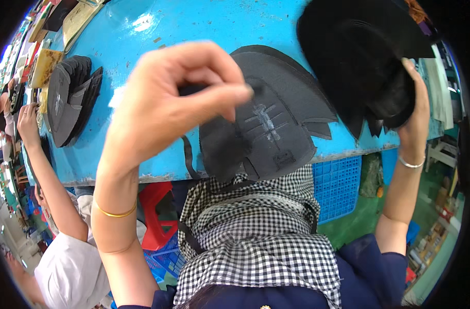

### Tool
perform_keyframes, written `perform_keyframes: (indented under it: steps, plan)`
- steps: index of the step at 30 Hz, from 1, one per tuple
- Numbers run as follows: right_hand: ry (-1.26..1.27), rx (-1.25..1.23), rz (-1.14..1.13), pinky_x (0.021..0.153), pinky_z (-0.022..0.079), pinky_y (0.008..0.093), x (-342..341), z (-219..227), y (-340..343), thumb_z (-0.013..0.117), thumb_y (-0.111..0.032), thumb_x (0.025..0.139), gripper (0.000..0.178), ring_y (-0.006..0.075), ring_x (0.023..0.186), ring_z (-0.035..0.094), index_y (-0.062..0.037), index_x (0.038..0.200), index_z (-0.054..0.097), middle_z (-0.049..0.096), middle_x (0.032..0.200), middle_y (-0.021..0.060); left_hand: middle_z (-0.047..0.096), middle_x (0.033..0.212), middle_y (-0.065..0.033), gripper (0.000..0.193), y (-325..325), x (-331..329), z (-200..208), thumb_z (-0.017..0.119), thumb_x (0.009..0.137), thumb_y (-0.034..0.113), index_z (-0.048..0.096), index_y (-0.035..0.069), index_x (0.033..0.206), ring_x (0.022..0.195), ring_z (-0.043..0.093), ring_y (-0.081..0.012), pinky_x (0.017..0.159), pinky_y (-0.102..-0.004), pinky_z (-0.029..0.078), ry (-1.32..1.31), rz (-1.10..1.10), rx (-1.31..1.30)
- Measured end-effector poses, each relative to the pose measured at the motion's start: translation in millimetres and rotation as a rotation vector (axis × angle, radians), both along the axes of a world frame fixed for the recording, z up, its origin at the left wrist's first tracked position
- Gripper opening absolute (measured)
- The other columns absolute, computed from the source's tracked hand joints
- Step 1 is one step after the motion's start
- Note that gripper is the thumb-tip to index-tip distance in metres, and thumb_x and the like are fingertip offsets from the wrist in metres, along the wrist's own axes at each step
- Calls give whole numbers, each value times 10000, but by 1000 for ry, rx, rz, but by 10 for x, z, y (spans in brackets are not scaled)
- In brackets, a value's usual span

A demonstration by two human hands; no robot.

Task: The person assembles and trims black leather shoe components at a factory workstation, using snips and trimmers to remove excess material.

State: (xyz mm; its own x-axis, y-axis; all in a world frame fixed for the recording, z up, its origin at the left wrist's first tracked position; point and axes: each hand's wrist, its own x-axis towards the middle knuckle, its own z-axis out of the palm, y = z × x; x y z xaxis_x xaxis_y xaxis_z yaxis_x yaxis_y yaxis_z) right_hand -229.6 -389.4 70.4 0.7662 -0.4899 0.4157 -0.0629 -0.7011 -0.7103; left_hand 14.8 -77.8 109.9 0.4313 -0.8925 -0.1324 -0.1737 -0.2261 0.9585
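Shoe upper piece, dark grey, lies flat on blue desk at its near edge. My left hand pinches its edge, grip narrow. Right hand grips black stack at far right.

Single view only: head-worn fisheye, looking steeply down over the wearer's chest onto the blue table, so the table edge bows hard across the frame. Very close range — the left hand fills the centre, the right hand sits near the right rim. No second view, so nothing overlaps.
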Motion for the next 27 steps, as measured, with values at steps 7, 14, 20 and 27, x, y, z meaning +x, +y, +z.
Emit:
perform_keyframes:
  steps: [7, 14, 20, 27]
  plan:
    - [-65, 577, -128, 546, 236, 203, -282, 125, -304, 466, -281, 1086, 351, 12, 612, 314, -11, 1286, 566, 551, 881, -48, 726, 783, -54, 101, -310, -64, -272, 779, 784, 102, 742, 34, 850, 696, 665, -163, 653, -287, 517, -316, -401, 183]
    - [351, 329, 262, 596, 427, 242, 126, 48, 600, 578, -14, 953, 188, 70, 682, 529, -43, 1139, 570, 548, 769, 8, 717, 791, -91, 110, -445, -91, -385, 767, 773, 154, 750, 71, 844, 705, 673, -268, 650, -343, 522, -492, -475, 241]
    - [297, -235, 728, 580, 503, 360, 613, -121, 821, 742, -95, 762, 211, 227, 685, 636, -103, 923, 606, 613, 753, 26, 673, 727, -122, 177, -413, -106, -397, 794, 743, 179, 707, 39, 807, 687, 652, -305, 627, -371, 501, -759, -378, 156]
    - [411, -471, 894, 529, 490, 348, 747, -51, 806, 726, -106, 763, 194, 208, 644, 604, -114, 842, 550, 545, 651, 20, 661, 732, -156, 177, -358, 72, -404, 766, 765, 151, 679, 9, 825, 680, 623, -351, 606, -388, 479, -593, -345, 122]
